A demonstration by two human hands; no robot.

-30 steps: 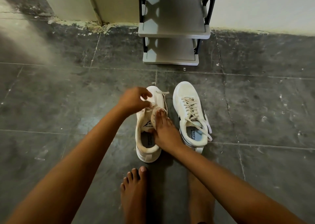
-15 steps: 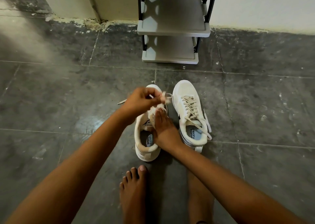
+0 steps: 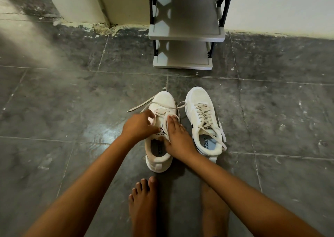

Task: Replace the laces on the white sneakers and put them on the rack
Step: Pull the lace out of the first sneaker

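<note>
Both hands on left sneaker (image 3: pixel 160 128) | right hand (image 3: pixel 178 137) flat | left hand (image 3: pixel 138 126) curled

Counted: two white sneakers (image 3: pixel 201 121), one rack (image 3: pixel 186 29) showing two shelves, two hands (image 3: pixel 139 126), two bare feet (image 3: pixel 143 206).

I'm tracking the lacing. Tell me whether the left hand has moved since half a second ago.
Yes. The left hand has dropped toward the person, from over the left sneaker's laces down to beside its tongue, judged against the unmoved right sneaker.
</note>
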